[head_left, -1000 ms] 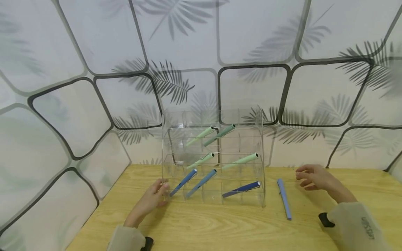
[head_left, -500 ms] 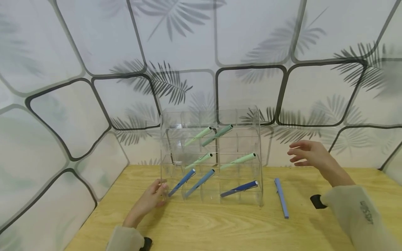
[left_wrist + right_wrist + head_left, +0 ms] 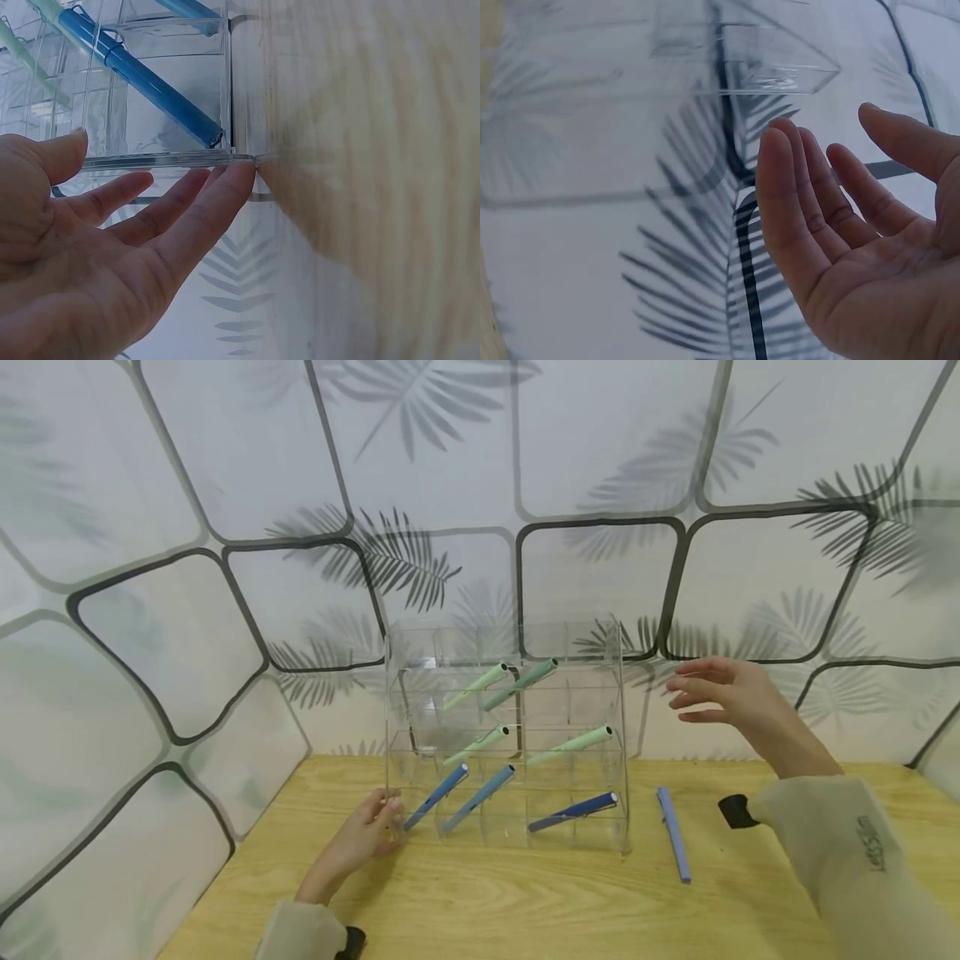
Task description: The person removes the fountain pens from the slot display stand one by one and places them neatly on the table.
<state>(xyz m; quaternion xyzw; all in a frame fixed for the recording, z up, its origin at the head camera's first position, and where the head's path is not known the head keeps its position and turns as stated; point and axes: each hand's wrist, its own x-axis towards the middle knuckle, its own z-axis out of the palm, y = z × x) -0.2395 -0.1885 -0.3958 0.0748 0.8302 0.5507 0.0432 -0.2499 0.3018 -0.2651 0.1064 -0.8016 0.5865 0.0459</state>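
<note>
The clear acrylic compartment rack (image 3: 581, 687) stands on the yellow wood-grain surface (image 3: 525, 910), before the white leaf-printed backdrop (image 3: 600, 460). Seven slim green and blue pens (image 3: 478, 799) rest inside it; one slim periwinkle pen (image 3: 674, 835) lies on the surface to its right.

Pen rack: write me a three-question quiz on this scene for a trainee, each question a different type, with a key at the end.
1. Count: how many pens are in the rack?
2. True or false: the right hand holds nothing.
3. Choose: the left hand touches the
A) loose pen
B) rack
C) right hand

Key: 1. Seven. 2. True. 3. B.
</note>
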